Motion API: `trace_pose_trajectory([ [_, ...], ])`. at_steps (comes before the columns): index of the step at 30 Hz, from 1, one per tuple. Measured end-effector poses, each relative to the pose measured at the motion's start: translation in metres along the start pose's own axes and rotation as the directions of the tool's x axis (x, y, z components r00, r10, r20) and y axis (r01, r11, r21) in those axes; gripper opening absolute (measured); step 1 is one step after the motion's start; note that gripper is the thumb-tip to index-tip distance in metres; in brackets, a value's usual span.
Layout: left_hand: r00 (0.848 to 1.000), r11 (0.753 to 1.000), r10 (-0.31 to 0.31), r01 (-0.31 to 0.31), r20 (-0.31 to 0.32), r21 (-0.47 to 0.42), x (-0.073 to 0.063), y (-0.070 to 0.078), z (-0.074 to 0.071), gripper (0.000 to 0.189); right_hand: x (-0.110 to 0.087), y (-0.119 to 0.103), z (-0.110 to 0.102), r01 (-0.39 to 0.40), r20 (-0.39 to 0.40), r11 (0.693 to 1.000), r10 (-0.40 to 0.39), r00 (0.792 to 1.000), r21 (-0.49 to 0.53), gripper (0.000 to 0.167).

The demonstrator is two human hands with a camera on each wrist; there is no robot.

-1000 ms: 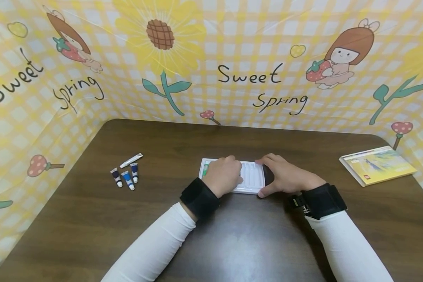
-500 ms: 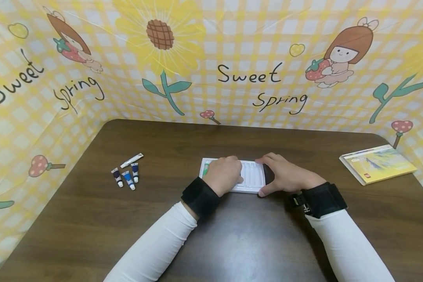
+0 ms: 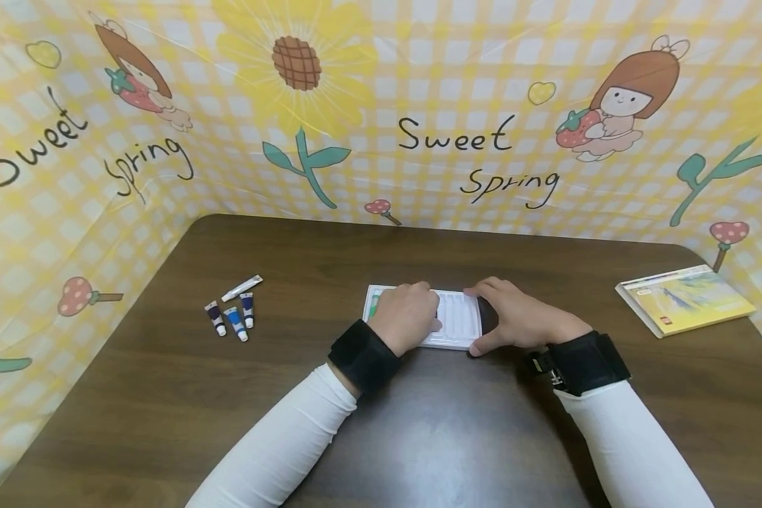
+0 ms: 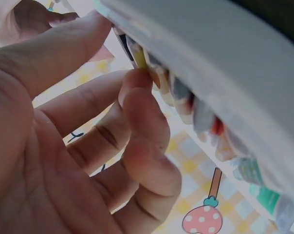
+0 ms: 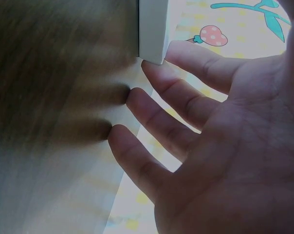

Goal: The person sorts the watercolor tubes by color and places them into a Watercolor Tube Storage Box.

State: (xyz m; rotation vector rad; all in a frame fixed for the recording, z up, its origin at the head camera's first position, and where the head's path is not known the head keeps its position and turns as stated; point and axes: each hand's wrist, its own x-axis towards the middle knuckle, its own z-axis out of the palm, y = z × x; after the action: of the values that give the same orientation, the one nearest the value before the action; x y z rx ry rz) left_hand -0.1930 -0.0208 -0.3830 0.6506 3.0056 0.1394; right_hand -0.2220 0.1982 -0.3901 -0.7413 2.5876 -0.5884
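A white tray with slots (image 3: 462,321) lies on the table between my two hands. My left hand (image 3: 403,317) is over its left half, thumb and forefinger pinching a dark paint tube (image 4: 123,43) in the row. Further along that row, the left wrist view shows several more tubes, one with a green part (image 4: 265,197). At the tray's right end my right hand (image 3: 523,314) holds the corners, thumb on the near side and forefinger on the far side. Its other fingertips (image 5: 119,134) rest on the table in the right wrist view.
Several small paint tubes lie loose on the left: a white tube (image 3: 242,288), a blue tube (image 3: 236,324) and dark ones. A flat yellow box (image 3: 686,300) with a picture lies at the right edge. A yellow checked cloth (image 3: 330,176) rises behind the table.
Both hands keep their places on the tray. The whole head view has shifted slightly to the right.
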Motion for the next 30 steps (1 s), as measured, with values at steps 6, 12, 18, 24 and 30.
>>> trace_pose_trajectory([
  [6, 0.999, 1.0, 0.016, -0.016, -0.047, 0.007, -0.004, -0.005, -0.007, 0.036, 0.0, -0.002, -0.002, -0.004, 0.011, 1.0, 0.004, 1.0, -0.002, 0.098],
  [12, 0.988, 0.993, -0.057, 0.041, -0.14, -0.115, -0.017, -0.043, -0.028, 0.042, 0.0, -0.004, -0.002, -0.005, 0.016, 1.0, 0.005, 1.0, -0.001, 0.098],
  [18, 0.969, 0.971, -0.186, 0.156, -0.163, -0.183, -0.038, -0.113, -0.036, 0.04, -0.002, -0.004, -0.002, -0.013, 0.008, 1.0, 0.012, 1.0, 0.003, 0.1],
  [24, 0.947, 0.945, -0.294, 0.268, -0.129, -0.188, -0.063, -0.178, -0.039, 0.036, -0.001, -0.003, -0.003, -0.019, 0.01, 1.0, 0.019, 1.0, -0.006, 0.1],
  [30, 0.926, 0.908, -0.376, 0.358, -0.047, -0.217, -0.078, -0.216, -0.045, 0.037, -0.002, -0.001, -0.001, -0.023, 0.011, 1.0, 0.023, 1.0, 0.003, 0.1],
])
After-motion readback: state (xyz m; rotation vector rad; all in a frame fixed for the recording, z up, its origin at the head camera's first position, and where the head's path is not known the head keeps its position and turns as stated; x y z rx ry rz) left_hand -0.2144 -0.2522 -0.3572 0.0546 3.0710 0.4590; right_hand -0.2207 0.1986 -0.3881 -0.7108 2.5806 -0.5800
